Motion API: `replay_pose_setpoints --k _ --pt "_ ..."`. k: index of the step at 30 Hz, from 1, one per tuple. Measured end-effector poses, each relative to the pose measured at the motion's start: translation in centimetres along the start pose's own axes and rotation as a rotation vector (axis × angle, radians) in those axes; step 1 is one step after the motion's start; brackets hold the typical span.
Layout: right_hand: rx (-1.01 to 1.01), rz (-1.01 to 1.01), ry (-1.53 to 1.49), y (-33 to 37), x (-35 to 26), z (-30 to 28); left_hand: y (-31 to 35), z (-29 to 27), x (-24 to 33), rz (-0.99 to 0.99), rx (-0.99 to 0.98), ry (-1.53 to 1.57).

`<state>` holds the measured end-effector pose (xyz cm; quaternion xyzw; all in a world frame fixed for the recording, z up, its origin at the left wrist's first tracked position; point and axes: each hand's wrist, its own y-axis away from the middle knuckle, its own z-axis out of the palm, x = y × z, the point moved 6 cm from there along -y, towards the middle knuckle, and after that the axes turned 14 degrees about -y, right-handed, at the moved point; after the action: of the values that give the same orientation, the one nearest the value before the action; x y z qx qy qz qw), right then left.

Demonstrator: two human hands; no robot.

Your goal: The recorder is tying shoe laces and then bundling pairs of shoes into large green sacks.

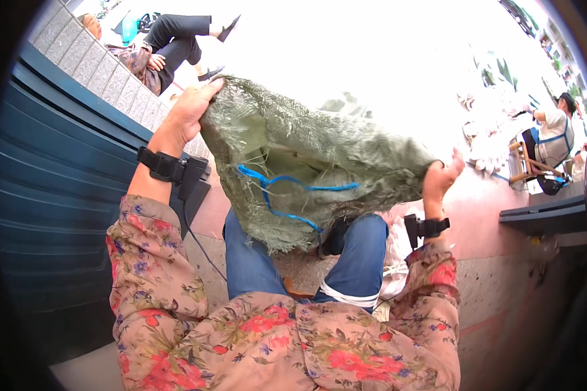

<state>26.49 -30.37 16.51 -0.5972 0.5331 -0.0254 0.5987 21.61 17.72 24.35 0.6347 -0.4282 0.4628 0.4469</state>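
Note:
A frayed green woven sack (319, 146) is stretched out between my two hands, its ragged mouth facing me above my knees. My left hand (194, 107) grips its upper left corner, with the thumb pressed over the cloth. At the right end my right hand (440, 177) is closed around the edge, though most of its fingers are behind the weave. A blue plastic strap (287, 184) hangs in loops across the sack's opening. Loose threads stick out along the rim. What the sack contains, if anything, cannot be seen.
White cord (349, 295) is wound around my right knee, beside a whitish bundle (398, 257). Dark blue slatted shutter (65, 176) runs along my left. One person (169, 49) sits at the far left, another (554, 133) at the far right near white sacks (486, 140).

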Motion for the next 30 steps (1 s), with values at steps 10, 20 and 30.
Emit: replay_pose_setpoints --k 10,20,30 --pt "-1.094 -0.216 -0.249 9.7 -11.8 17.9 -2.7 3.7 -1.7 -0.005 -0.004 0.223" --pt "-0.794 -0.117 -0.253 7.1 -4.3 28.6 1.3 4.9 3.0 -0.112 -0.081 0.36" --pt "-0.821 1.1 -0.61 5.9 4.0 25.4 -5.0 -9.9 -8.9 0.212 0.771 -0.654"
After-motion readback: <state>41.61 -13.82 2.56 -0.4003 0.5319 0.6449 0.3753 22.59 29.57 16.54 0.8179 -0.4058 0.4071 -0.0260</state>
